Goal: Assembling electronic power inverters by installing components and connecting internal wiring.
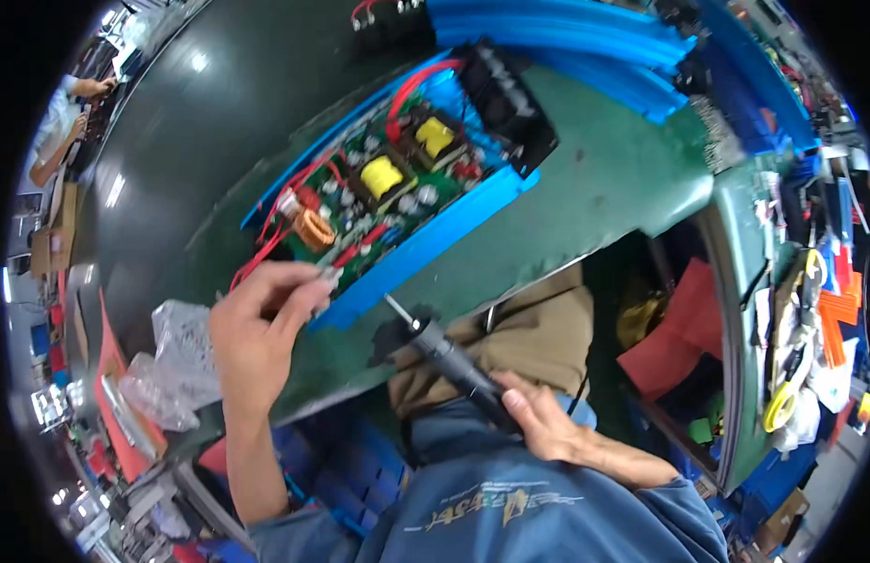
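A blue metal housing [426, 239] lies open on the green table, with a populated circuit board inside. The board carries two yellow-wrapped transformers, the nearer transformer [381, 176] beside a copper-wound coil [314, 229]. Red wires [257, 261] run out at its left end. There my left hand [257, 324] has its thumb and fingertips pinched together at the housing's near left corner; whatever small thing they hold is too unclear to name. My right hand [545, 419] grips a black electric screwdriver [458, 368] over my lap, its bit pointing up and left toward the housing, apart from it.
A black end panel [506, 108] stands at the housing's far right end. Behind it lie more blue metal housing pieces [566, 38]. Clear plastic bags [177, 357] rest at the table's left. On the far left another person's hands [78, 108] are at work. A cluttered rack stands right.
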A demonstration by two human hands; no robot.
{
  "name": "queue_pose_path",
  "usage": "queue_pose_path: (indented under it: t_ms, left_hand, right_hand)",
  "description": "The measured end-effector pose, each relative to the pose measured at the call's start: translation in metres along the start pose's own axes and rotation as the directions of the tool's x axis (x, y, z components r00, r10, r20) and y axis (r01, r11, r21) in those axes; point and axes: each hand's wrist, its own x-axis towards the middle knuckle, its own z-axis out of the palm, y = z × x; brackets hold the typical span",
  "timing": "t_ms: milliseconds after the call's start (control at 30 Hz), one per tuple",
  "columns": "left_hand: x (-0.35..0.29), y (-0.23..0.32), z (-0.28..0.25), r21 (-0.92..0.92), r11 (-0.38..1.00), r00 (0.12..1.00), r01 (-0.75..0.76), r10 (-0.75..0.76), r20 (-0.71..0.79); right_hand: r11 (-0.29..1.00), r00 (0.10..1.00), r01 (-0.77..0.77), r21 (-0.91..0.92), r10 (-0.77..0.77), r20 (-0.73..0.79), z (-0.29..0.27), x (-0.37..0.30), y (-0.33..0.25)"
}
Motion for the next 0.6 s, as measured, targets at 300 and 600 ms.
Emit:
queue_pose_path:
  t_ms: [300, 600]
  left_hand:
    - [0.002, 0.005, 0.01, 0.191, 0.976, 0.994, -0.103, 0.098, 0.037]
    - [0.005, -0.003, 0.007, 0.315, 0.938, 0.989, -0.142, 0.148, 0.005]
  right_hand:
    - [1.0, 0.996, 0.019, 0.002, -0.019, 0.082, -0.002, 0.017, -0.024]
    - [0.971, 0.973, 0.227, -0.074, -0.229, -0.014, 0.009, 0.024, -0.007]
